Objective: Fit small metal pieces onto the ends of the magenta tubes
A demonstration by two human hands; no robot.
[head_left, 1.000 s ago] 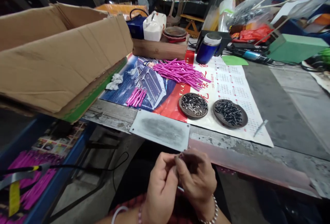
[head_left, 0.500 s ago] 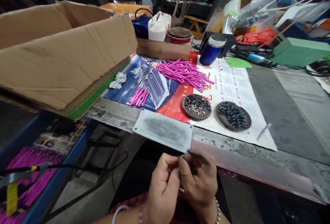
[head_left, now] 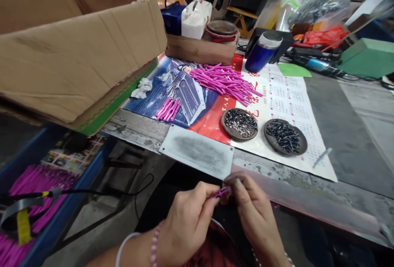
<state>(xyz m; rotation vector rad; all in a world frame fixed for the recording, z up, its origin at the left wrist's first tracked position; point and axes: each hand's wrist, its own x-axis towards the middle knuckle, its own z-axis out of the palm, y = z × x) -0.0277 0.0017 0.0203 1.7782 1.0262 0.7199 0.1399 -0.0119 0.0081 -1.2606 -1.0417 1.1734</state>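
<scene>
My left hand (head_left: 187, 211) is closed, its thumb and finger pinching a small magenta strip (head_left: 221, 192) with a slot or loop at its tip. Right beside that tip, my right hand (head_left: 257, 209) has its thumb and fingers pressed together; whatever is between them is hidden. Both hands are over my lap, just in front of the table edge. Beyond them, one round dish (head_left: 226, 132) holds small dark and silvery metal parts, and a second dish (head_left: 304, 146) holds dark slim pieces. A pile of magenta strips (head_left: 226, 81) lies on the calendar sheet, with a smaller bunch (head_left: 169, 109) to its left.
A grey metal plate (head_left: 197, 151) juts over the table's front edge. A large cardboard box (head_left: 80, 58) stands at the left, above a blue bin (head_left: 61, 213) holding magenta strips. Farther back are a blue tumbler (head_left: 261, 55), a wooden box (head_left: 200, 50) and a green block (head_left: 369, 58).
My hands have drawn slightly apart and turned, so the magenta strip's slotted tip now shows between them. The camera view has shifted a little.
</scene>
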